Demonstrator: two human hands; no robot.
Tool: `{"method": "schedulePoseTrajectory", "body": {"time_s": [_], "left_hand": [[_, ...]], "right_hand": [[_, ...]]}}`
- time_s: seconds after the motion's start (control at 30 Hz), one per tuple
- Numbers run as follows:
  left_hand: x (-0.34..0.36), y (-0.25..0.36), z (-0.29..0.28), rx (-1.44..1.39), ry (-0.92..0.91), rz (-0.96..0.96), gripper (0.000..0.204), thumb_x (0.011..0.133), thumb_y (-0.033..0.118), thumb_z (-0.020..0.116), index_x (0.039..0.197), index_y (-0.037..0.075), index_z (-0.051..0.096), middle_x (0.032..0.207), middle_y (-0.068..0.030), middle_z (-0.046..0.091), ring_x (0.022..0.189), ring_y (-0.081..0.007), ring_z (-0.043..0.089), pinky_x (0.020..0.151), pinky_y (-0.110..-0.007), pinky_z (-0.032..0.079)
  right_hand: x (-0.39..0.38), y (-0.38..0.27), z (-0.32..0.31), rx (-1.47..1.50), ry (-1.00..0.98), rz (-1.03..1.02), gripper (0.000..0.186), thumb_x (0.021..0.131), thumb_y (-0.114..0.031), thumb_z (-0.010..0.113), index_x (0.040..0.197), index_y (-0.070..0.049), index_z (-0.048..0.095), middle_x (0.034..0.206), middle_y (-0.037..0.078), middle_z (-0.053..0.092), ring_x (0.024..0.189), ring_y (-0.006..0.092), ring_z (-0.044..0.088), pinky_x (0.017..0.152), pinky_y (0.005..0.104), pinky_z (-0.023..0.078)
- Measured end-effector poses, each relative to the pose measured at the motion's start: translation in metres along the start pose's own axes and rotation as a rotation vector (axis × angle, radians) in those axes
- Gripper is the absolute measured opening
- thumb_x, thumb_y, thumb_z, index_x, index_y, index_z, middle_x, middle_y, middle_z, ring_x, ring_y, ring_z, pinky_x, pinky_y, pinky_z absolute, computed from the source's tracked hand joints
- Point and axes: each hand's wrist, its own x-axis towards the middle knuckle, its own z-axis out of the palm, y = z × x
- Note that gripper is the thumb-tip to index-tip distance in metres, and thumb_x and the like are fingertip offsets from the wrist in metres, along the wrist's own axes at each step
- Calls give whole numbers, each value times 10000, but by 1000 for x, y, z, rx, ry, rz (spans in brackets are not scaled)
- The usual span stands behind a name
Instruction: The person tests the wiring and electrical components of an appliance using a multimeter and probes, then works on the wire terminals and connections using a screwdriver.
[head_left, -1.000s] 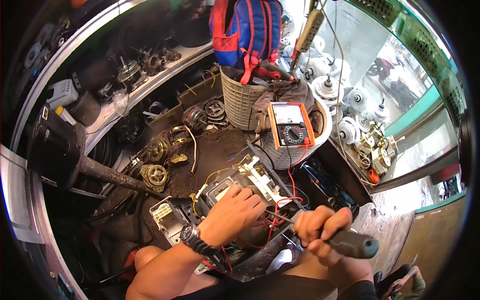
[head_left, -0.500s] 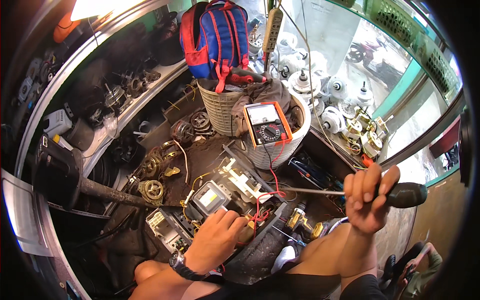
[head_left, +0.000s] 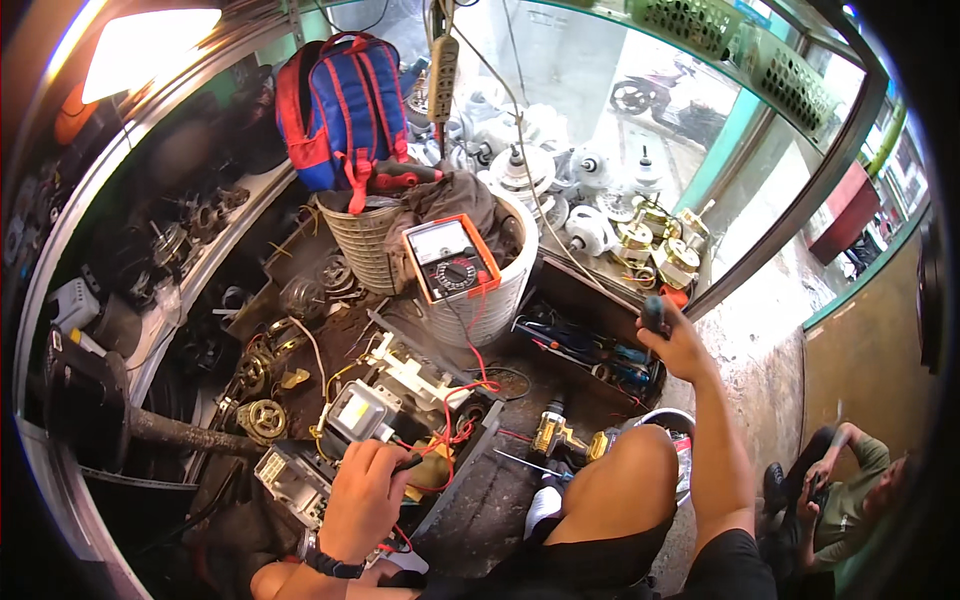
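Observation:
My right hand is raised over the tool tray, closed round a screwdriver; its dark handle points up and its shaft cannot be made out. My left hand, with a watch on the wrist, is closed on a slim black test probe, most of it hidden by the fingers. Beneath that hand lies an opened appliance with a grey metal housing, a square metal-cased part and a white plastic frame. Red test leads run from it to an orange-cased analog multimeter.
The multimeter rests on a white basket beside a blue-red backpack. A tool tray, a yellow drill and another screwdriver lie to the right. Motor parts sit at left. Another person sits at far right.
The view has swung to the right. My right hand has turned the screwdriver from lying sideways over the appliance to upright, away from it. A black probe now shows in my left hand.

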Motion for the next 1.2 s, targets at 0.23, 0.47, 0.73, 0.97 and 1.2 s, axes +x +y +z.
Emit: {"method": "schedulePoseTrajectory", "body": {"time_s": [0.23,0.47,0.73,0.97,1.2], "left_hand": [[-7,0,-8,-167,-122,-276,300,900,80,810,1164,32,676,1064,-129,640,849,-279,686,735,-387,566],[-9,-1,3,-188,-18,-248,236,914,22,746,1140,42,684,1049,-164,687,938,-385,690,790,-444,557],[-14,-1,7,-337,59,-72,405,894,-43,771,1277,69,706,1143,-117,692,988,-296,721,830,-366,594],[-26,-2,23,-259,220,23,578,857,-74,779,1391,73,613,1087,-121,760,991,-321,745,852,-381,588],[-37,-23,21,-281,160,-201,544,870,-18,831,1370,63,631,1109,-129,775,1011,-257,773,888,-351,612]], "right_hand": [[3,84,22,-54,153,165,319,937,-27,784,1211,-112,644,944,-12,647,834,105,578,779,293,513],[-17,252,36,-55,409,120,289,1012,-4,703,1267,-98,608,1180,48,687,967,131,660,859,319,571],[-68,263,65,-21,276,94,342,913,55,729,1200,-98,625,1314,137,724,1227,209,663,1054,349,511],[-79,302,40,254,297,467,658,866,44,791,1441,-146,535,1278,57,634,1131,220,638,1023,367,525],[-119,217,29,211,194,737,791,906,-106,801,1582,-52,394,1557,252,515,1304,332,615,1024,486,559]]}}
